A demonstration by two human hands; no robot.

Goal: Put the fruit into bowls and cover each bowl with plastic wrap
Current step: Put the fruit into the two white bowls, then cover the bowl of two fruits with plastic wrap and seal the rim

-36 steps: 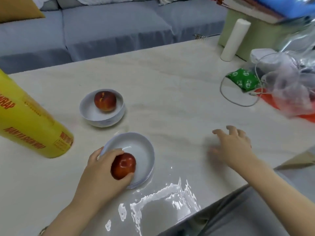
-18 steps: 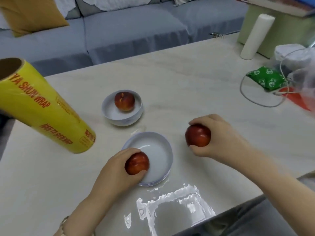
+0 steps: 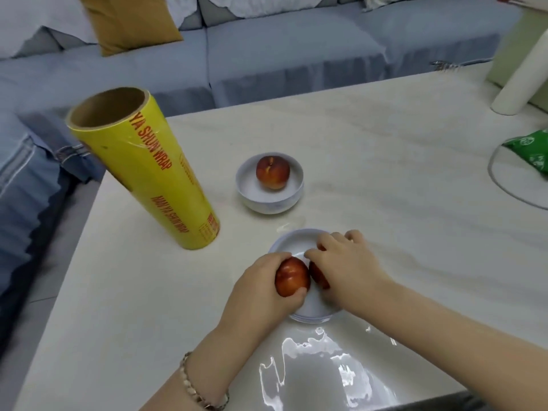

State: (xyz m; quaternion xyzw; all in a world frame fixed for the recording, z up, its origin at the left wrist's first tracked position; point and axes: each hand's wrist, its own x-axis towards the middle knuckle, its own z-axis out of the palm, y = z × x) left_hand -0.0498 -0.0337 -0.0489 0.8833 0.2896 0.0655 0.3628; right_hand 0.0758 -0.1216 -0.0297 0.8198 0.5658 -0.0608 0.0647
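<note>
Two white bowls stand on the pale table. The far bowl (image 3: 269, 200) holds one red fruit (image 3: 272, 172). Over the near bowl (image 3: 289, 243) both my hands meet. My left hand (image 3: 261, 295) grips a red fruit (image 3: 292, 276) at the bowl's left side. My right hand (image 3: 348, 266) holds a second red fruit (image 3: 318, 275), mostly hidden under its fingers, right beside the first. A tall yellow roll of plastic wrap (image 3: 145, 170) stands upright to the left of the bowls.
A white cylinder (image 3: 522, 75) and a green packet (image 3: 530, 149) inside a loop of white cable (image 3: 498, 185) lie at the right. A grey sofa (image 3: 281, 46) runs behind the table. Glare shines on the table's near edge (image 3: 320, 360).
My right hand has carried its fruit left from the open table to the near bowl, beside the fruit in my left hand. The camera view has shifted left.
</note>
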